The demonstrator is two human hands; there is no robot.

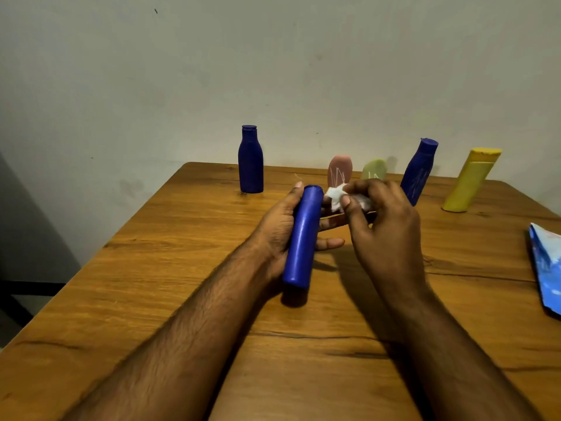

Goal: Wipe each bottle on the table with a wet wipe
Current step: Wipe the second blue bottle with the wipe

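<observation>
My left hand (280, 226) holds a long blue bottle (302, 238) above the wooden table (182, 268), cap end pointing away from me. Just right of the cap, my right hand (382, 226) pinches a crumpled white wet wipe (335, 197). At the back left stands a dark blue bottle (250, 161). Behind my hands are a pink bottle (340, 171) and a pale green bottle (375, 170), both partly hidden. A second dark blue bottle (419, 173) with white scribbles and a yellow bottle (469, 182) stand at the back right.
A blue and white wipes packet (546, 268) lies at the table's right edge, cut off by the frame. A pale wall rises directly behind the table. The table's left edge runs diagonally, with dark floor beyond it.
</observation>
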